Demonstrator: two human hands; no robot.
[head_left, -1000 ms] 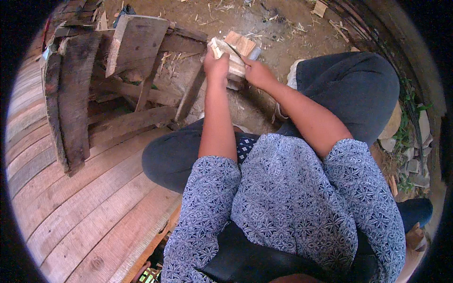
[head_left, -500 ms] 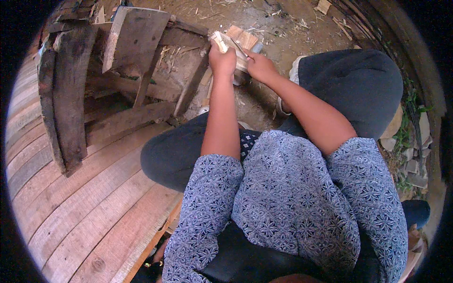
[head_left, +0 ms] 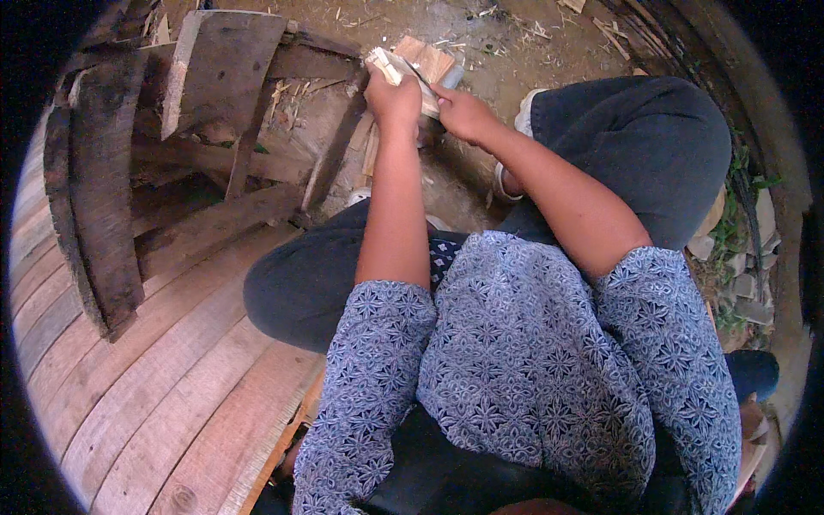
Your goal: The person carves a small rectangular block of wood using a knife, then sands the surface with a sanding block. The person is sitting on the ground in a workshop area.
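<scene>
My left hand (head_left: 395,100) is closed around a pale piece of wood (head_left: 390,67), whose rough, splintery end sticks out past my fingers. To its right, my right hand (head_left: 466,114) is closed on a knife (head_left: 427,83) with a thin dark blade. The blade lies against or just over the pale wood; its handle is mostly hidden in my fist. Just beyond both hands sits a reddish-brown wood block (head_left: 427,58), partly covered by the held piece. Both arms are stretched forward between my knees.
A dark, weathered wooden frame (head_left: 103,189) stands on the left beside a plank platform (head_left: 172,378). Wood shavings (head_left: 532,27) litter the dirt floor beyond my hands. Stones (head_left: 755,283) and green plants line the right side. A bluish object shows beside the block.
The whole view has shifted slightly, so the frame and my hands appear a little further left. My hands keep nearly the same grip on the wood and knife.
</scene>
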